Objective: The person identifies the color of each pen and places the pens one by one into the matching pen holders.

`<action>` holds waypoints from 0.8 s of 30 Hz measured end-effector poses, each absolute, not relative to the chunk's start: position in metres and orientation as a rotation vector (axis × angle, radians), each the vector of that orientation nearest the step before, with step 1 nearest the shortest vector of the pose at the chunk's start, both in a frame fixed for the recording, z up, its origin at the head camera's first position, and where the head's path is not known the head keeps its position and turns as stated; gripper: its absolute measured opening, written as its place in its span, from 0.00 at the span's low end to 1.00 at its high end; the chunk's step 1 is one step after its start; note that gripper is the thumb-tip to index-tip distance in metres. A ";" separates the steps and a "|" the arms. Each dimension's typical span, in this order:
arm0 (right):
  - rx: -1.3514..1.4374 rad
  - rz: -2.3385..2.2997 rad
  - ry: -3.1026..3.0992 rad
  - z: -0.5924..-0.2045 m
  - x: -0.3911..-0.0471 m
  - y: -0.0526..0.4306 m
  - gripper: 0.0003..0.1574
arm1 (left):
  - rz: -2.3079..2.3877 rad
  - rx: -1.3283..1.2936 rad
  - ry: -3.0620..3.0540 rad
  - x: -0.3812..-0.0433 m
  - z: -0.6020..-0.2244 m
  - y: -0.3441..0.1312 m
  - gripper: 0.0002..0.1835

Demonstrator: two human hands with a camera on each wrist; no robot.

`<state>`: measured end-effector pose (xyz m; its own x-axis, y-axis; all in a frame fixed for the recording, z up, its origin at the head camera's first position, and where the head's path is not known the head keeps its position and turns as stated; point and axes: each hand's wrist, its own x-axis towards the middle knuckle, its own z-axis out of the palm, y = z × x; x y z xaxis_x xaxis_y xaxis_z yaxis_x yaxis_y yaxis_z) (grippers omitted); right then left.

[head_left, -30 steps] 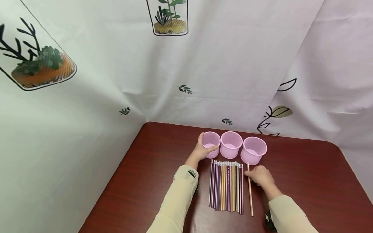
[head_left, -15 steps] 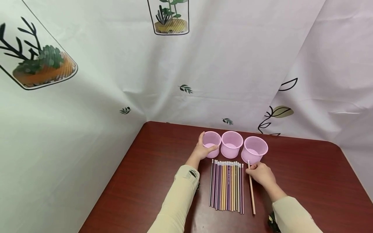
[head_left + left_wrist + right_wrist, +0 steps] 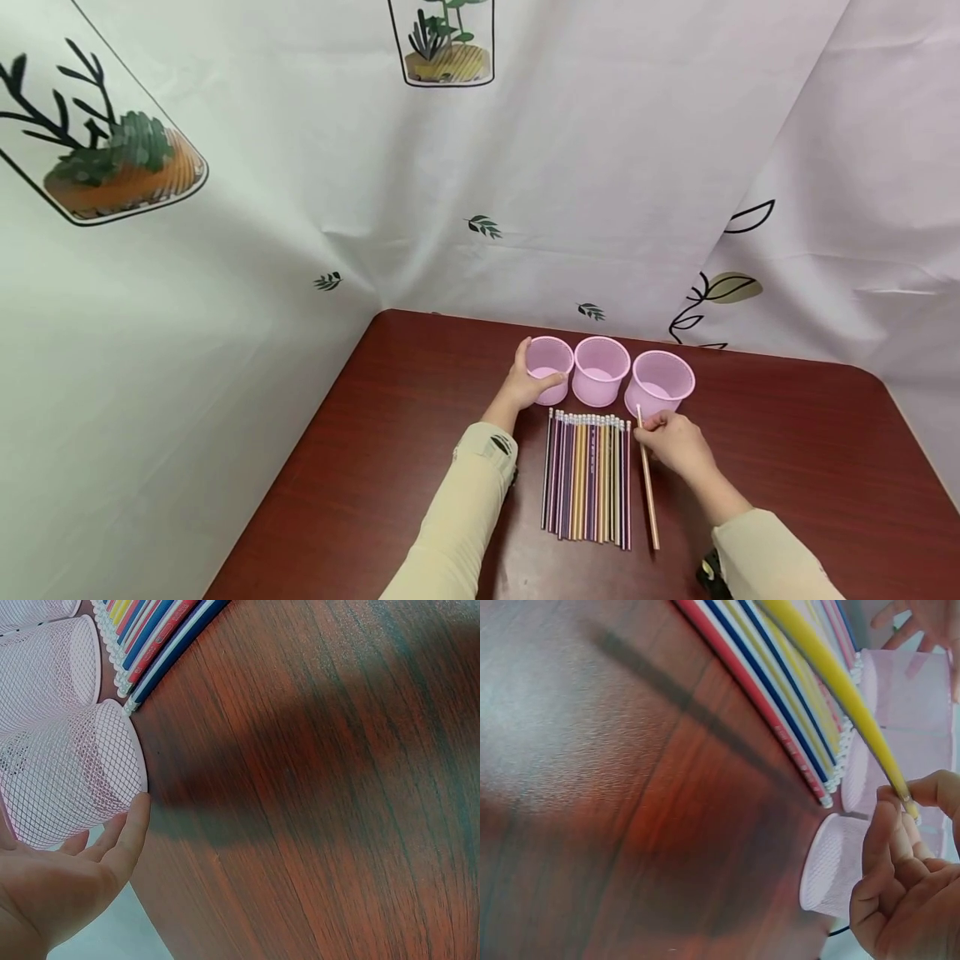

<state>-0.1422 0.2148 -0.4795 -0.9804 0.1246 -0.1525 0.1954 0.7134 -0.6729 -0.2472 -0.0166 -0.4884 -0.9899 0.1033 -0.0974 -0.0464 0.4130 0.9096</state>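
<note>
Three pink mesh cups stand in a row at the back of the table. My left hand holds the left cup, thumb on its near side and fingers round its outer side, as the left wrist view also shows. Between thumb and fingertips my right hand pinches a yellow-gold pencil near its eraser end. In the head view that end overlaps the front of the right cup. The pencil slants over the table, and its shadow lies apart from it in the right wrist view. The middle cup is untouched.
A flat row of several pencils, purple, gold and dark in the head view, lies in front of the cups with white erasers toward them. The dark red-brown table meets a patterned white cloth behind and at left.
My right hand has moved a little away from me toward the right cup, bringing the pencil's eraser end up against it in view. My left hand stays on the left cup.
</note>
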 end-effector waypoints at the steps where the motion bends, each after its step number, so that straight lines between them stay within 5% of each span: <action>1: 0.258 -1.143 2.817 -0.478 -0.142 0.214 0.11 | 1.631 0.049 2.525 -0.247 -0.489 -0.016 0.51; 24: 0.189 -1.362 2.755 -0.440 -0.156 0.219 0.13 | 1.644 0.071 2.532 -0.247 -0.490 -0.017 0.52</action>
